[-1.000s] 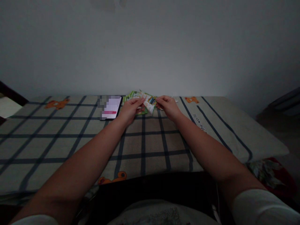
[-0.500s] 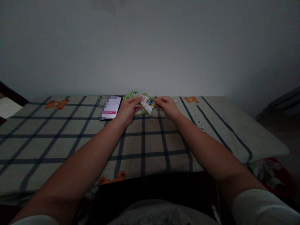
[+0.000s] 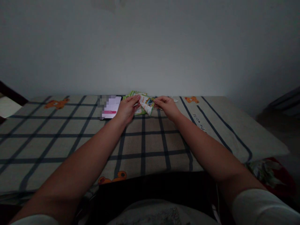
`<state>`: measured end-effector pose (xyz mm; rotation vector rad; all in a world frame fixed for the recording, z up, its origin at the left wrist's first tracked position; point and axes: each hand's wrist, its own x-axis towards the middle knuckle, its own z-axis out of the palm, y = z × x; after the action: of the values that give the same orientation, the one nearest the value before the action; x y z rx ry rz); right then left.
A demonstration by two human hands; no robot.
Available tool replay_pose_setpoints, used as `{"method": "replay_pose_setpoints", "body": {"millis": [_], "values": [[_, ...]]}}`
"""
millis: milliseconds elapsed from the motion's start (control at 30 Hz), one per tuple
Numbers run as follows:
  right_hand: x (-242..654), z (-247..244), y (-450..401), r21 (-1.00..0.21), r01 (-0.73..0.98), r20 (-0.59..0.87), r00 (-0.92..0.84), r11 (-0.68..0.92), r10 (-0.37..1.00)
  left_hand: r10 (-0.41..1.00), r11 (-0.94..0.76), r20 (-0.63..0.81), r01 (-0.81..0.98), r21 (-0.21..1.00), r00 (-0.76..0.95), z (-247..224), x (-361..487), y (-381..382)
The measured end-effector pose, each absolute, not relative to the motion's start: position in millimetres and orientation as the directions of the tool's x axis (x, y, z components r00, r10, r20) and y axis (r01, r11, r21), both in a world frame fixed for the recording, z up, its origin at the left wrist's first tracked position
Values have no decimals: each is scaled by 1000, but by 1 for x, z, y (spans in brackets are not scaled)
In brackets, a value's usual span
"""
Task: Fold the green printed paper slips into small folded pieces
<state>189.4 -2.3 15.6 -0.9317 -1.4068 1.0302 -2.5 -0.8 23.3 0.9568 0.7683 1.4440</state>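
Between my two hands is a small white and green printed packet (image 3: 147, 104), stretched out above the table. My left hand (image 3: 127, 107) pinches its left end between thumb and fingers. At its right edge, my right hand (image 3: 166, 106) grips a corner with the fingertips. Behind and under it lie more green packets (image 3: 137, 93), partly covered by the held one and my left hand. What is inside the packet does not show.
A phone (image 3: 110, 107) with a lit screen lies left of my left hand. A checked cloth with bear prints covers the table (image 3: 152, 142), which meets a grey wall (image 3: 150, 47). A small white scrap (image 3: 174, 99) lies behind my right hand. A red container (image 3: 278, 176) stands low at right.
The packet has tilted slightly between my fingers. Both hands keep their grip and stay almost in the same place.
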Motion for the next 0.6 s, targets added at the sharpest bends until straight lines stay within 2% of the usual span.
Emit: {"method": "replay_pose_setpoints", "body": {"millis": [167,400,600], "values": [[190,17,-3,-950,-9,312,-105,312,944,992,-117,120,-528,841,-28,23,-3,3],[190,16,-2,-951,3,308,-109,310,945,994,-109,82,-535,838,-74,26,-3,4],[189,17,-3,-947,29,315,-118,320,942,990,-137,109,-496,857,-85,24,-4,5]]}}
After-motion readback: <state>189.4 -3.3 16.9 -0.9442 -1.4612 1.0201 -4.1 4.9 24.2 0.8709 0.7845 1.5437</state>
